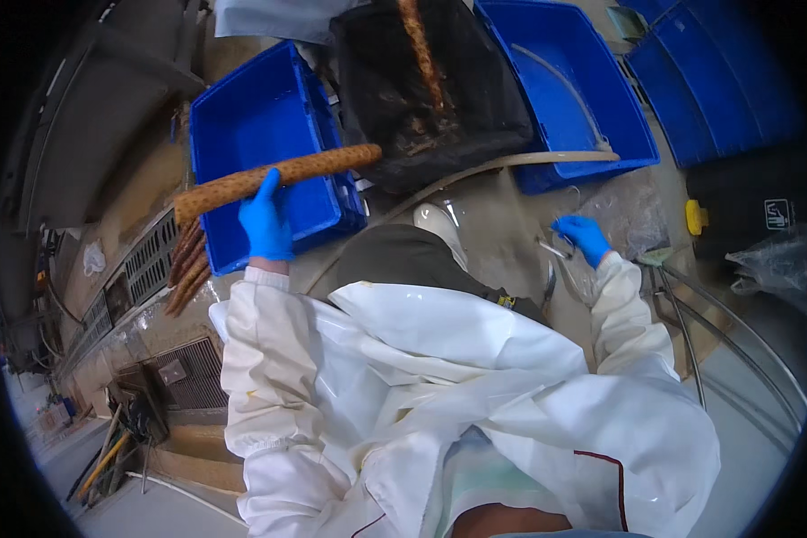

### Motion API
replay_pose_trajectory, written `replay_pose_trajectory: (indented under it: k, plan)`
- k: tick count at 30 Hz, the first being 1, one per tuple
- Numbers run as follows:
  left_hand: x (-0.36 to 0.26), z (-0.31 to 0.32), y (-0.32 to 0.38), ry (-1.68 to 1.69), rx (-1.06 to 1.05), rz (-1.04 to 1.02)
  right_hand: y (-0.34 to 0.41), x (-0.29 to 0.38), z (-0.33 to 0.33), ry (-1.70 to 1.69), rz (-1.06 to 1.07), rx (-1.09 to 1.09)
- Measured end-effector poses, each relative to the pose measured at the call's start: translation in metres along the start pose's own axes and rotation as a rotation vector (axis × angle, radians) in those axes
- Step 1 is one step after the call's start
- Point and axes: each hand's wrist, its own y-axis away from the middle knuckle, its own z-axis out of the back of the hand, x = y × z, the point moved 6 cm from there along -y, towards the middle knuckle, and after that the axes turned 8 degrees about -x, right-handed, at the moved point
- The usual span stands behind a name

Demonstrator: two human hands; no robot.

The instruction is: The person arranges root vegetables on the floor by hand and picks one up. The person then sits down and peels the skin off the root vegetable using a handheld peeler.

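A long tan, brown-speckled piece, apparently a root or stalk (316,163), lies in my blue-gloved left hand (267,218), over the near part of an open blue plastic crate (242,128). My right hand (582,237), also in a blue glove, grips a small metal-bladed tool (553,249); its exact kind is not clear. Another speckled brown piece (420,50) slants down into a container lined with a black plastic bag (366,87), where brown scraps lie. Several darker, reddish-brown long pieces (189,269) are bundled left of the crate.
A second blue crate (632,128) stands at upper right, with a pale hose (511,161) running across its edge and over the wet floor. Clear plastic (635,208) lies beyond my right hand. Bent metal tubes (733,329) are at right, floor grates (151,255) at left.
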Motion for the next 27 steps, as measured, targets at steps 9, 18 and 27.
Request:
replay_pose_trajectory:
  k: [9, 18, 27]
  plan:
    - [-0.008, 0.011, 0.002, 0.085, -0.036, 0.112, -0.042, 0.219, -0.160, -0.353, 0.307, 0.018]
    - [-0.057, 0.033, 0.005, 0.095, -0.006, 0.038, -0.050, 0.216, -0.216, -0.687, 0.278, -0.053]
    - [-0.092, 0.039, 0.024, -0.019, 0.067, -0.097, -0.061, 0.197, -0.224, -0.811, 0.150, 0.046]
